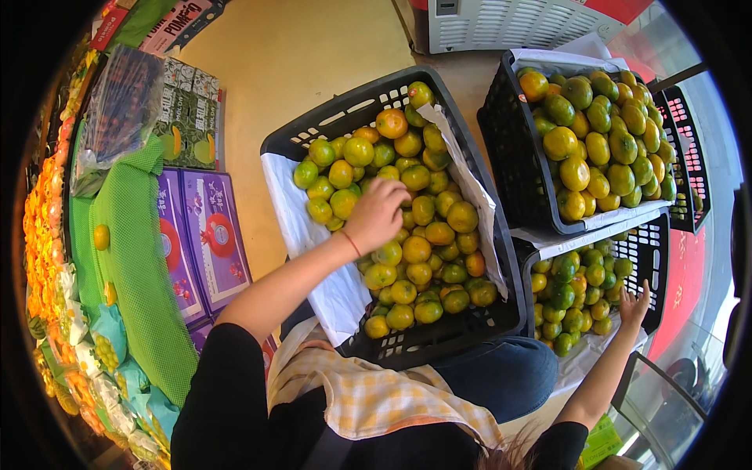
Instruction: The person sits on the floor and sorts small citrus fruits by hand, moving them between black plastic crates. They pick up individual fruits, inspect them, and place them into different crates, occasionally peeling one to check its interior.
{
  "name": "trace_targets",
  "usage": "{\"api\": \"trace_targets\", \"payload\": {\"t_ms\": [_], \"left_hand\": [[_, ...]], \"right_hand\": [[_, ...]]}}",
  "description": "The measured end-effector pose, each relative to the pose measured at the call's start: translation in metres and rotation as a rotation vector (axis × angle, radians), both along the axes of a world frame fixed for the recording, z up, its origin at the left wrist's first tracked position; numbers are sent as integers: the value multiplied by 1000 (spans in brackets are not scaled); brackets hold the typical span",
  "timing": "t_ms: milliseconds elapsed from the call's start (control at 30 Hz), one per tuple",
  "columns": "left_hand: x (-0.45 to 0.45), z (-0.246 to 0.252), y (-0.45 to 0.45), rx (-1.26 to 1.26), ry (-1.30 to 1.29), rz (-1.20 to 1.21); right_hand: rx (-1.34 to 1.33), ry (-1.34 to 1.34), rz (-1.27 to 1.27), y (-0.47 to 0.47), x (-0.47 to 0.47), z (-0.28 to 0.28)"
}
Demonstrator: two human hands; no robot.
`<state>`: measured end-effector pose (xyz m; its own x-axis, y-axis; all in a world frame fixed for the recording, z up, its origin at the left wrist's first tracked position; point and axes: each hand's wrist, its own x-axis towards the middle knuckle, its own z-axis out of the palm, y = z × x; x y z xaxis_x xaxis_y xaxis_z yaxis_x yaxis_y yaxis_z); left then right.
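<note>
My left hand [376, 216], with a thin red string at the wrist, is over a black plastic crate [411, 346] of green-orange tangerines [417, 249]. Its fingers curl downward; whether a fruit sits under them is hidden. White paper [317, 264] lines the crate's sides. My right hand [634, 305] reaches out over a second black crate [655, 264], at the lower right, its fingers apart and nothing visible in them. That crate holds smaller-looking, greener tangerines [564, 296].
Another black crate [505, 153], heaped with tangerines, sits at the upper right, above the lower right crate. Purple fruit boxes [214, 235] and green foam netting [135, 264] line the left side. A vented white machine panel [517, 26] stands at the top.
</note>
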<state>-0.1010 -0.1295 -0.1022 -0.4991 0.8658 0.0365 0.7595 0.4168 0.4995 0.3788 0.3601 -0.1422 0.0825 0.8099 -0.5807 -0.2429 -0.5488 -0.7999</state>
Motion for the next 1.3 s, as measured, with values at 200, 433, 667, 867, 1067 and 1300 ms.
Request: {"api": "trace_targets", "payload": {"t_ms": [200, 433, 667, 867, 1067, 1300], "left_hand": [[-91, -53, 13, -192, 573, -153], [-111, -89, 26, -253, 745, -191], [-145, -58, 8, -160, 478, -363], [-153, -31, 3, -342, 422, -365], [-148, 11, -14, 122, -135, 53], [-73, 29, -90, 708, -2212, 227]], "right_hand": [[610, -543, 761, -122, -159, 82], [838, -507, 1824, -316, -366, 111], [1376, -1222, 1705, -371, -455, 8], [1011, -1254, 1872, -366, -456, 4], [-164, -43, 1705, -332, -437, 32], [-616, 761, 1301, -346, -445, 38]]}}
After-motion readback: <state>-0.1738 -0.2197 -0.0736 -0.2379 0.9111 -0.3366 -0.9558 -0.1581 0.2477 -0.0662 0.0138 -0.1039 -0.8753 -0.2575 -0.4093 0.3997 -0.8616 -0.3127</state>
